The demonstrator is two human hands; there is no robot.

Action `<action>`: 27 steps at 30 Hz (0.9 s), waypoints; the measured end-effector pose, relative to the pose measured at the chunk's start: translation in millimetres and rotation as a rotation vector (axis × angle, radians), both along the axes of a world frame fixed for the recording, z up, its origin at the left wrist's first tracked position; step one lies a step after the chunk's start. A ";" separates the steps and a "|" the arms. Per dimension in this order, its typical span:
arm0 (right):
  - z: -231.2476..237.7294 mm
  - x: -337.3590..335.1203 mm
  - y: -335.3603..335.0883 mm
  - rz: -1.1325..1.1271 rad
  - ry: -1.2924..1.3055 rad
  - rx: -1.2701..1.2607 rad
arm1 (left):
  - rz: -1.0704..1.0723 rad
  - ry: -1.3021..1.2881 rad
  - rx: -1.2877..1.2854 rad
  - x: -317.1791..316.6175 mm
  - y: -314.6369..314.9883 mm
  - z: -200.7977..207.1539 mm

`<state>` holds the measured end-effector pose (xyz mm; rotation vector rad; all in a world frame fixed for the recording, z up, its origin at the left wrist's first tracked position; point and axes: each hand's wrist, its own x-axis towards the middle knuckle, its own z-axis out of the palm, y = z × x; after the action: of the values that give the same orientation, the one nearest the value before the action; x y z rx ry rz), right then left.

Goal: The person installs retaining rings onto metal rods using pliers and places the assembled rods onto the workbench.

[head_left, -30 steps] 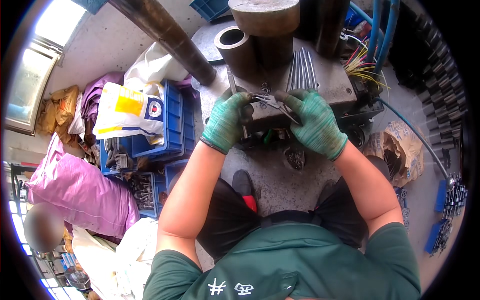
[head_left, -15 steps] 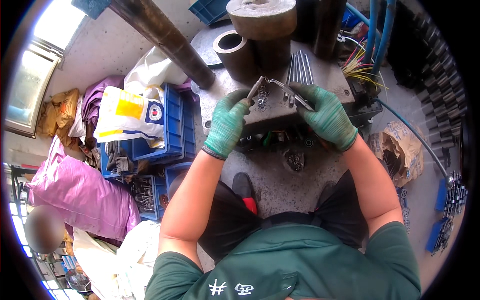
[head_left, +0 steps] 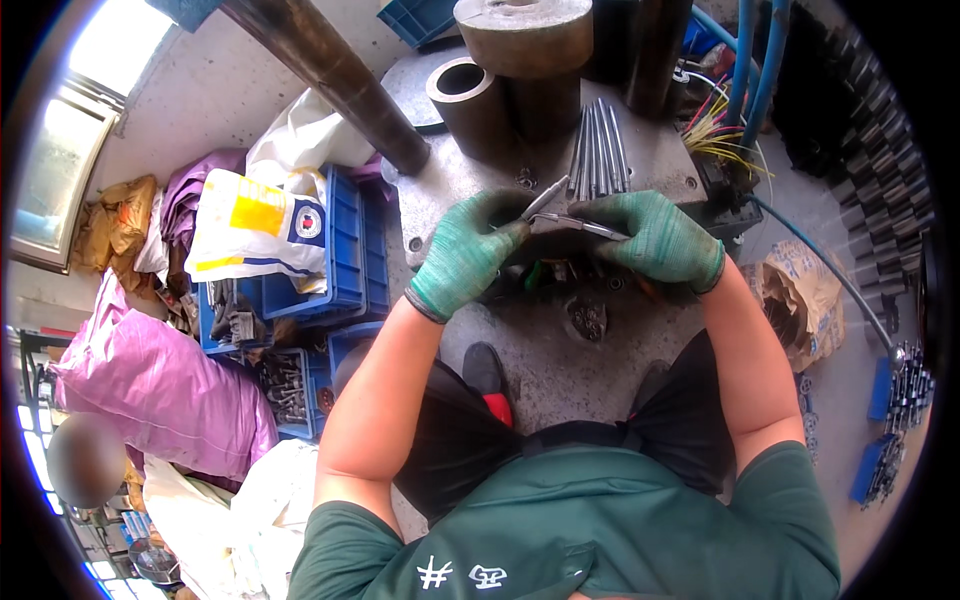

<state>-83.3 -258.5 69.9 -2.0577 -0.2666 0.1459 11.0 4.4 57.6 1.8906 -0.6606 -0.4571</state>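
1. Gloves first, seen from the head camera: both hands wear green knit work gloves and meet over the front edge of a grey steel table (head_left: 650, 165).
2. Left hand (head_left: 462, 258) is curled, its fingertips pinching the near end of a thin metal piece (head_left: 572, 215), which looks like a pair of slim rods or arms crossing in a narrow V.
3. Right hand (head_left: 655, 240) is clenched around the other end of that same piece, so the part hangs between the two gloves just above the table edge.
4. Just behind the hands a bundle of straight steel rods (head_left: 597, 150) lies on the table, and beyond it stand a short thick steel tube (head_left: 462, 95) and a heavy round block (head_left: 522, 35).
5. To the person's left, blue crates (head_left: 345, 250) hold small metal parts, with a white and yellow sack (head_left: 250, 225) lying over them and a purple bag (head_left: 160, 380) further out.
6. Risk, as I judge it: the piece is thin and held only at its ends, so a slack pinch on the left could let it spring free or drop off the edge to the cluttered floor, and the pointed tips could catch the knit gloves.
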 end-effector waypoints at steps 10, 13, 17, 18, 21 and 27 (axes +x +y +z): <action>-2.1 1.2 -6.5 -0.028 0.147 0.218 | -0.081 0.157 -0.200 -1.1 7.8 10.7; 0.4 0.5 -0.3 0.023 0.125 0.121 | -0.042 0.233 -0.216 -2.0 8.2 4.1; -0.5 -2.6 11.6 0.045 0.204 0.206 | -0.013 0.352 -0.229 -4.7 3.8 6.5; -1.0 -2.6 12.5 0.058 0.196 0.219 | -0.005 0.386 -0.214 -5.4 2.5 6.8; -4.6 -2.2 14.5 0.046 0.239 0.253 | 0.003 0.427 -0.372 -3.5 0.2 -2.8; -9.9 -4.2 22.3 0.036 0.132 0.294 | -0.022 0.725 -0.617 2.6 2.7 -8.9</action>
<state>-87.5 -236.2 60.0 -1.7441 -0.2295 0.2486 13.6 7.1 48.6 1.0276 -0.2784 -0.7926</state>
